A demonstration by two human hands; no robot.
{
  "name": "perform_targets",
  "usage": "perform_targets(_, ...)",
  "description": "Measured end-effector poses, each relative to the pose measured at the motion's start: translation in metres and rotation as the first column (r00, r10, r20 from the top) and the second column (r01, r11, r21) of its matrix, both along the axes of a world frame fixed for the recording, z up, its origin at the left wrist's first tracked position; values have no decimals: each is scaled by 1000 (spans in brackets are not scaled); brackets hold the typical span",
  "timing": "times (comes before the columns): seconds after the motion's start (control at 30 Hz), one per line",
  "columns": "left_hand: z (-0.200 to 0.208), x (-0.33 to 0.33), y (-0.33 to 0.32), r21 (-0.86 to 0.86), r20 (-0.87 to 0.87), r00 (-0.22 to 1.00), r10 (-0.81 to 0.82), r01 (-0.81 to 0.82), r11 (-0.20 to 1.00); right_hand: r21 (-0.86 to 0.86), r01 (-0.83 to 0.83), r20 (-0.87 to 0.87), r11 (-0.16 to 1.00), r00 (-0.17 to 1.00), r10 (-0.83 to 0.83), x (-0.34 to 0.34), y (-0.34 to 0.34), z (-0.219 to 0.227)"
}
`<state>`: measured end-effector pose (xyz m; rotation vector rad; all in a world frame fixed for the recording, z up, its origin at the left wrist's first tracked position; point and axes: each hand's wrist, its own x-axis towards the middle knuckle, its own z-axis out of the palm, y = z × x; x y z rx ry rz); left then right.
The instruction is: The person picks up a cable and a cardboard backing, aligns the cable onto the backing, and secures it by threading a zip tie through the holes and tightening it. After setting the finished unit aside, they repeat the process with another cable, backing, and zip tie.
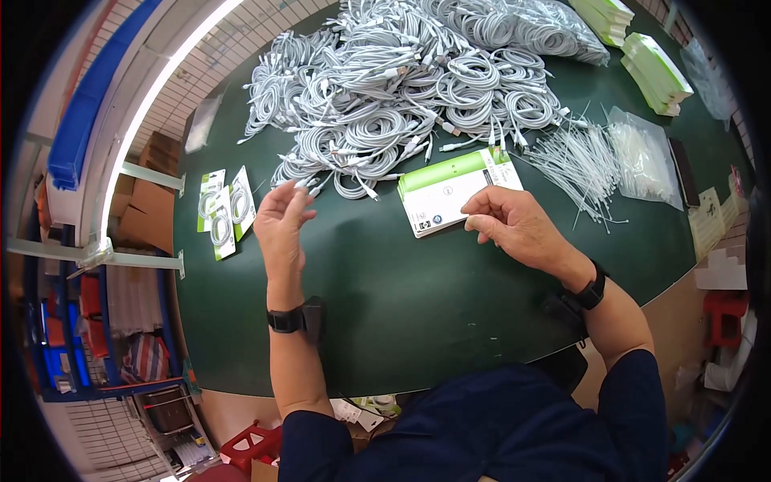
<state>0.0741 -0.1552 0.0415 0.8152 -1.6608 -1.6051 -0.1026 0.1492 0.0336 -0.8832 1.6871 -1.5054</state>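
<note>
My left hand (279, 229) is raised at the near left edge of a big pile of grey coiled cables (361, 140), its fingers bent but apart. A white cable connector lies close to its fingertips; I see nothing clearly held. My right hand (518, 226) is over the lower right part of a stack of white and green packaging cards (438, 197). Its fingers are curled, thumb and forefinger close together, and whatever may be between them is hidden. Left of my left hand lie several cards with a coiled cable on each (221, 217).
Loose white cable ties (574, 165) and a clear bag of ties (642, 157) lie at the right. More green and white card stacks (654, 72) stand at the far right. Bagged cables (554, 28) lie at the back. A blue rack (76, 394) stands left of the dark green table (385, 321).
</note>
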Motion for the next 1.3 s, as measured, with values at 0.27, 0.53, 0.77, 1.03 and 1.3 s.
perform_targets(0.27, 23, -103, 37, -656, 372, 890, -263, 453, 604, -8, 4, -32, 1000, 999, -4, -1, 1, -5)
perform_targets(0.53, 2, -144, 17, -793, 576, 817, -33, 568, 217, -66, 7, -70, 998, 997, -12, -4, 3, -8)
perform_targets(0.77, 32, -144, 23, -719, 628, 778, 15, 573, 393, -89, -4, -69, 996, 998, -3, -5, 6, -5)
perform_targets(1.03, 66, -115, 72, -961, 260, 947, 186, 235, 150, -36, -51, -32, 998, 998, 50, -2, 10, -6)
perform_targets(1.3, 51, -96, 143, -978, 200, 980, -3, 199, -54, -265, -54, -44, 963, 998, 44, 16, 1, 16)
